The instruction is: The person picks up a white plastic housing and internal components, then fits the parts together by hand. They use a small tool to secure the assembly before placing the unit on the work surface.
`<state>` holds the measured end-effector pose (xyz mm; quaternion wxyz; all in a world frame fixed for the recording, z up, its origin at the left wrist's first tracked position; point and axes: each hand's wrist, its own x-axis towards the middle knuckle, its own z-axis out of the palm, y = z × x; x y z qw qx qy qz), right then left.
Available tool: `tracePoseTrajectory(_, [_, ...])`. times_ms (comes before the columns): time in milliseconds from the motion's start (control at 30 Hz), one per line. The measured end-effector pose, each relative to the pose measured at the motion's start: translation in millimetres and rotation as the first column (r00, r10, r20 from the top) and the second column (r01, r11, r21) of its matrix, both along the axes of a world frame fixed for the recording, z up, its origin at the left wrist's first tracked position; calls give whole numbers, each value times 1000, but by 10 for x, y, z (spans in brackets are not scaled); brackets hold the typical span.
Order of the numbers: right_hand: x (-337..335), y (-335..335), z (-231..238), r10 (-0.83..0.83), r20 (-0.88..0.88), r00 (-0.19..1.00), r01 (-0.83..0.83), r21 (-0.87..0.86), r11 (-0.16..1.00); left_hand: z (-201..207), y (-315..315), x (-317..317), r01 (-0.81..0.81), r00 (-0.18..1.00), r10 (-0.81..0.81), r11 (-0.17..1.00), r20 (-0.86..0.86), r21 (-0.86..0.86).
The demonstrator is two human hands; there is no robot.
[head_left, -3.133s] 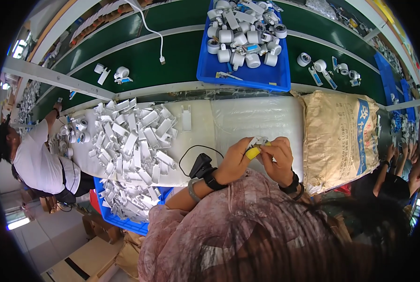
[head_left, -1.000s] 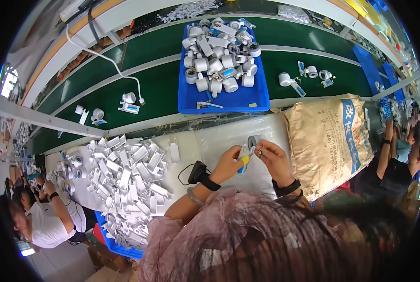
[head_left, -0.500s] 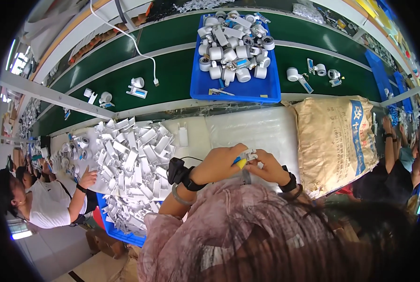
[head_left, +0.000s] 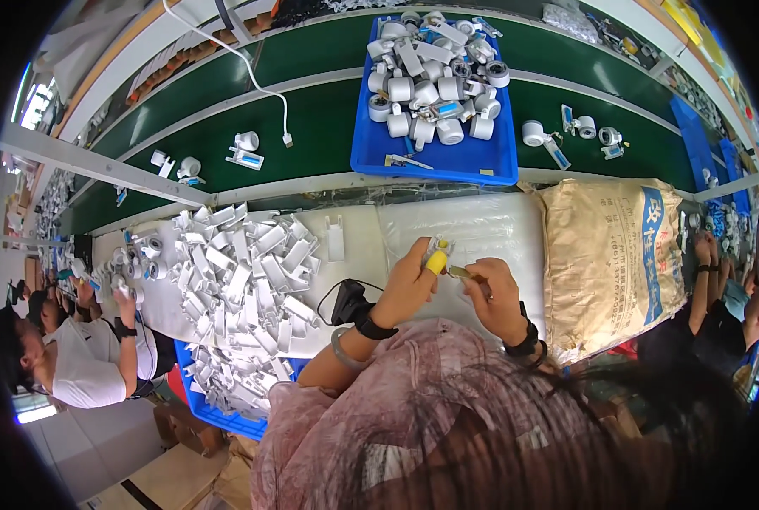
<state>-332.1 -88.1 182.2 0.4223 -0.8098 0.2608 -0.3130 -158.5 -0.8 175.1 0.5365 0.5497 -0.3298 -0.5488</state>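
My left hand (head_left: 407, 285) is closed around a small white plastic part (head_left: 449, 244), most of it hidden by the fingers. A yellow covering (head_left: 436, 261) shows at the thumb end of that hand; it looks like a finger cot. Just to the right, my right hand (head_left: 496, 293) pinches a thin, flat, dull piece (head_left: 458, 272) like a small blade, its tip pointing toward the white part. Both hands are raised over the plastic-covered worktable (head_left: 507, 221). To their left lies a heap of white plastic housings (head_left: 243, 263), with a single housing (head_left: 335, 239) apart from it.
A blue tray (head_left: 434, 166) piled with white round camera-like units stands on the green conveyor (head_left: 311, 127). A brown paper sack (head_left: 596, 272) lies at right. More housings fill a blue bin (head_left: 218, 416) below the table edge. At left a co-worker (head_left: 95, 361) handles units.
My hands have moved slightly farther up and come apart, uncovering the thin piece in my right hand. The view has shifted a little. The co-worker's hand has moved toward the units at left.
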Motion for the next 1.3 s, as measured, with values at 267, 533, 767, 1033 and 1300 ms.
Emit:
tracePoseTrajectory(267, [56,-37,-3,-72,108,992,92,-188,978,33,-51,-48,44,999,-43,998,-28,35])
tracePoseTrajectory(533, [62,-21,-21,-62,113,992,88,-245,965,151,-29,-99,79,996,-78,996,47,-28])
tracePoseTrajectory(767, [52,-41,39,-63,112,992,97,-327,940,190,-9,-105,139,987,-133,989,92,-57])
tracePoseTrajectory(1033, [55,-55,40,-58,132,990,98,-315,944,182,-32,-125,133,978,-105,979,179,-152])
tracePoseTrajectory(1300, [57,-76,6,-67,135,989,107,-317,942,189,-38,-156,135,977,-96,969,190,-205])
